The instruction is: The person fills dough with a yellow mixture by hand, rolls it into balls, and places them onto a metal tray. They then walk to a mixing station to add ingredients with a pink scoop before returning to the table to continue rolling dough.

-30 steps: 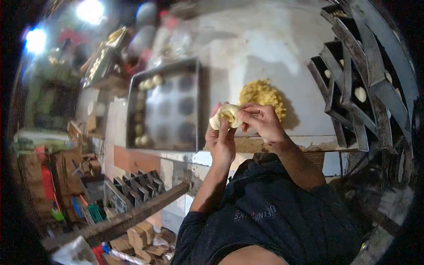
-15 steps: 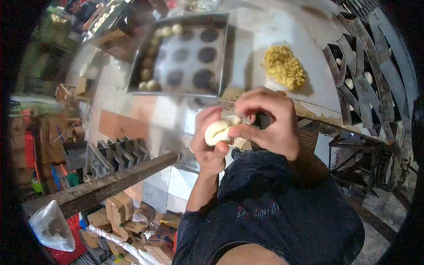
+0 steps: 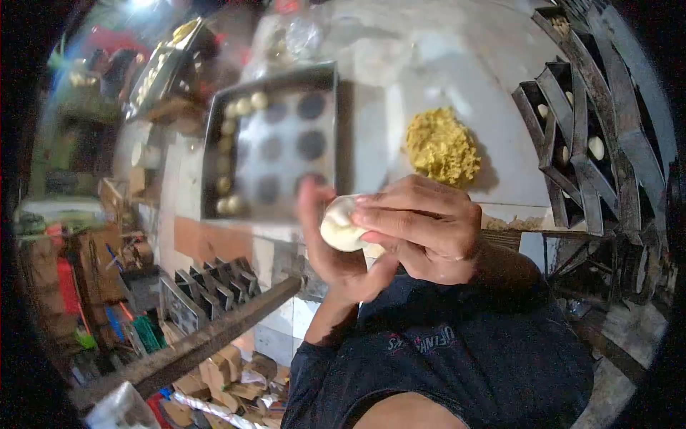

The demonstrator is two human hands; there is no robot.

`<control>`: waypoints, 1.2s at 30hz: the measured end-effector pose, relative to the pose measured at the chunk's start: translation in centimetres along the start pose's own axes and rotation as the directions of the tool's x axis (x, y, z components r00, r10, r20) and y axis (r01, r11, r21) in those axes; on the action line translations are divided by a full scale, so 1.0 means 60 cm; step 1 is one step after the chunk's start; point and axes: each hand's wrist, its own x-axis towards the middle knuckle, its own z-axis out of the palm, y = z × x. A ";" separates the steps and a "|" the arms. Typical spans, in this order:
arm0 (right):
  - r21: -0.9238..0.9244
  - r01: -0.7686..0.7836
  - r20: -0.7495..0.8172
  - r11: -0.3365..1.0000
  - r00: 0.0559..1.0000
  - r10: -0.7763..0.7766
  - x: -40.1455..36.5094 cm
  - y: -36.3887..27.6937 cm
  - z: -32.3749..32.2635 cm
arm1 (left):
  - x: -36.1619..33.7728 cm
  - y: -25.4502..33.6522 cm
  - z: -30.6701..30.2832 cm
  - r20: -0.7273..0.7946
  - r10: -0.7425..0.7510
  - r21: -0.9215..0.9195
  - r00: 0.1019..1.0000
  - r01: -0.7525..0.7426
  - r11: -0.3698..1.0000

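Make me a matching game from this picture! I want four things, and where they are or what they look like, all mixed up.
1. dough piece
2. crumbly heap
3. shirt
4. small round balls

A. dark, with lettering
B. inside the wide tray
C. pinched by the right hand
D. yellow, on the table

Pairs: 1-C, 2-D, 3-A, 4-B

Creamy white dough (image 3: pixel 337 232) at the frame's centre; above it, a mottled yellow mound (image 3: pixel 443 146) against an off-white tabletop (image 3: pixel 368 143). At upper left, a dark-rimmed tray (image 3: pixel 291 129), its grey base patterned with blackish round spots — cream dough balls (image 3: pixel 244 106) along one side. Lower centre, a navy-black shirt (image 3: pixel 464 357) with pale, red-flecked lettering; left, an orange tile (image 3: pixel 204 242).
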 end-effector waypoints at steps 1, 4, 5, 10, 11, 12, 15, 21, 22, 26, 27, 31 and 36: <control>-0.007 -0.006 -0.016 1.000 1.000 0.006 0.010 0.012 -0.017 | 0.015 0.014 0.016 0.107 -0.223 -0.314 0.969 0.246 0.917; 0.233 -0.398 0.007 0.887 0.913 0.408 0.055 0.023 -0.073 | 0.054 -0.027 0.030 0.290 -0.042 -0.376 0.956 0.154 0.914; 0.240 -0.401 0.007 0.884 0.911 0.412 0.056 0.037 -0.078 | 0.068 -0.037 0.040 0.305 0.005 -0.377 0.952 0.116 0.919; 0.404 -0.241 -0.069 0.882 0.954 0.292 0.045 0.077 -0.046 | 0.130 -0.050 0.057 0.208 0.183 -0.071 0.961 -0.171 0.983; 0.320 -0.207 -0.053 0.925 0.970 0.235 0.056 0.075 -0.044 | 0.131 -0.061 0.064 0.043 0.259 0.007 0.965 -0.259 0.966; 0.263 -0.175 -0.043 0.949 0.980 0.193 0.057 0.078 -0.031 | 0.138 -0.065 0.053 0.023 0.285 0.115 0.958 -0.286 0.951; 0.301 0.059 -0.162 0.952 0.987 -0.010 0.055 0.118 0.007 | 0.151 -0.056 0.053 -0.053 0.154 -0.021 0.987 -0.155 0.988; 0.355 -0.372 0.253 0.858 0.921 0.295 0.094 0.115 0.115 | 0.228 -0.091 -0.094 0.303 0.343 -0.004 0.889 -0.359 0.933; 0.250 -0.217 0.257 0.944 0.954 0.152 0.103 0.129 0.135 | 0.231 -0.088 -0.119 0.213 0.272 0.035 0.938 -0.286 0.958; 0.055 -0.221 0.102 0.974 0.971 0.214 0.135 0.092 0.230 | 0.235 -0.106 -0.252 0.281 -0.078 0.591 0.956 -0.109 0.800; 0.065 -0.123 0.127 0.990 0.985 0.115 0.144 0.091 0.268 | 0.221 -0.144 -0.283 0.278 -0.067 0.340 0.958 -0.033 0.940; 0.041 -0.021 0.341 0.999 0.940 0.005 0.137 0.138 0.391 | 0.193 -0.213 -0.352 0.172 -0.468 0.130 0.867 0.451 0.883; -0.062 -0.227 0.212 0.972 0.949 0.235 0.154 0.258 0.499 | 0.217 -0.212 -0.485 0.040 -0.495 0.519 0.868 0.405 0.753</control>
